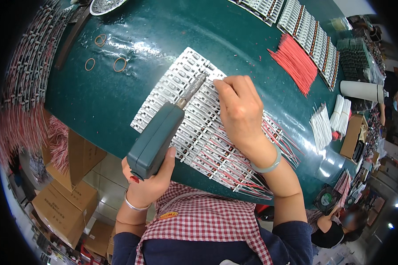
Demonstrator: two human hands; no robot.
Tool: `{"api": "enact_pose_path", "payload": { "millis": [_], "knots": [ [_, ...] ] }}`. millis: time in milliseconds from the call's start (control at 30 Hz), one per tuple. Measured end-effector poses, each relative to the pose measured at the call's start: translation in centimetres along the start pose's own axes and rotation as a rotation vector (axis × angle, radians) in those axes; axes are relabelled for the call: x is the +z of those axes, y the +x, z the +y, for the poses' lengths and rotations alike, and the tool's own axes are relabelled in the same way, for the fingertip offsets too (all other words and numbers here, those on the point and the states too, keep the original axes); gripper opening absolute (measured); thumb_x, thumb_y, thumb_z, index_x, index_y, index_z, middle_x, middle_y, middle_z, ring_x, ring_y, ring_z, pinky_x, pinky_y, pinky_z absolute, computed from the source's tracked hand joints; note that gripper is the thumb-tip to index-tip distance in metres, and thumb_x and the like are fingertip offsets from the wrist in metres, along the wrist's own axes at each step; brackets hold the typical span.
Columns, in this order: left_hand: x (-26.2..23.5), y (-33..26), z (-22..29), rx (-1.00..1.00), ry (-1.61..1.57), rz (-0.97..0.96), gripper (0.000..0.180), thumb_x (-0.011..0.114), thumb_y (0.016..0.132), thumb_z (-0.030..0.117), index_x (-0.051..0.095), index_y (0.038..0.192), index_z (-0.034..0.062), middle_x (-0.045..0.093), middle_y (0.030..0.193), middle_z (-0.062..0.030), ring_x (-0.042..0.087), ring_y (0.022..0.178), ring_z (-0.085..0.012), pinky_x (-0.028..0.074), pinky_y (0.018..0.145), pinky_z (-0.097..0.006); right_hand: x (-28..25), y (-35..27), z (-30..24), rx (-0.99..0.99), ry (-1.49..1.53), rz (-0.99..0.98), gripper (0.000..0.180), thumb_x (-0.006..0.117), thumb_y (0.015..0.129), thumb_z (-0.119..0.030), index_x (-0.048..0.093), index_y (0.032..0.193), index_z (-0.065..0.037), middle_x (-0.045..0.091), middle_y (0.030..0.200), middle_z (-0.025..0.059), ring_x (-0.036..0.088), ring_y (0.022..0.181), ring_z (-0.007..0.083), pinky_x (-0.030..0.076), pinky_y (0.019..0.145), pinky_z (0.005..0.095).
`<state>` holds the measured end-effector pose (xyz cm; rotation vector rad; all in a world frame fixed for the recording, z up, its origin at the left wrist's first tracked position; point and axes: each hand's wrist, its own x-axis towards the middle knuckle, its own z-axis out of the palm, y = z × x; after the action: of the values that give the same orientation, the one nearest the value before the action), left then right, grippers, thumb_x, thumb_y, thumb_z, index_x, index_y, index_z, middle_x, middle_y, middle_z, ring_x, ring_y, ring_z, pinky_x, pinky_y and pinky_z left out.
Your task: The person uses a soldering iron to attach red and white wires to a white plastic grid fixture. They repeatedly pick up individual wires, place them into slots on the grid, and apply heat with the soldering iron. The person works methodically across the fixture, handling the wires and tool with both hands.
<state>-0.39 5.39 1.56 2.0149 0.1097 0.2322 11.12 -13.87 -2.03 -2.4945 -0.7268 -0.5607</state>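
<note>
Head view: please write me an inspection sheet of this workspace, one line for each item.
Surface: dark green glossy table, with small specks scattered on it.
Job's things: white panel of narrow strip boards with red and white wires soldered on; green box-shaped soldering tool, metal tip on the panel.
Clutter: tan rubber bands; bundle of red cut wires; bundles of white wires; more strip panels; white cylinder.
Grippers: left hand grips the tool body; right hand pinches at the panel beside the tip.
Cables: nothing seen.
Surroundings: cardboard boxes on the floor; another person seated lower right.
</note>
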Motion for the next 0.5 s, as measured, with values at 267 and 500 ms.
{"api": "enact_pose_path", "payload": {
  "millis": [267,500],
  "knots": [
    [0.5,0.54,0.34,-0.039,-0.04,-0.021,0.019,0.071,0.076,-0.005,0.067,0.094,-0.006,0.068,0.09,-0.0137,0.067,0.073,-0.0196,0.052,0.066,-0.028,0.21,0.07,-0.07,0.001,-0.017,-0.003,0.021,0.064,0.067,0.003,0.065,0.088,0.001,0.058,0.084,0.0092,0.057,0.077,0.0246,0.048,0.063,0.034],
    [0.3,0.78,0.59,-0.027,0.007,-0.048,0.02,0.071,0.077,-0.004,0.067,0.096,-0.0064,0.068,0.091,-0.014,0.067,0.075,-0.0188,0.052,0.068,-0.027,0.23,0.12,-0.12,-0.004,-0.033,-0.015,0.022,0.063,0.067,0.002,0.065,0.089,0.002,0.057,0.084,0.0094,0.057,0.077,0.0246,0.048,0.063,0.034]
  ]
}}
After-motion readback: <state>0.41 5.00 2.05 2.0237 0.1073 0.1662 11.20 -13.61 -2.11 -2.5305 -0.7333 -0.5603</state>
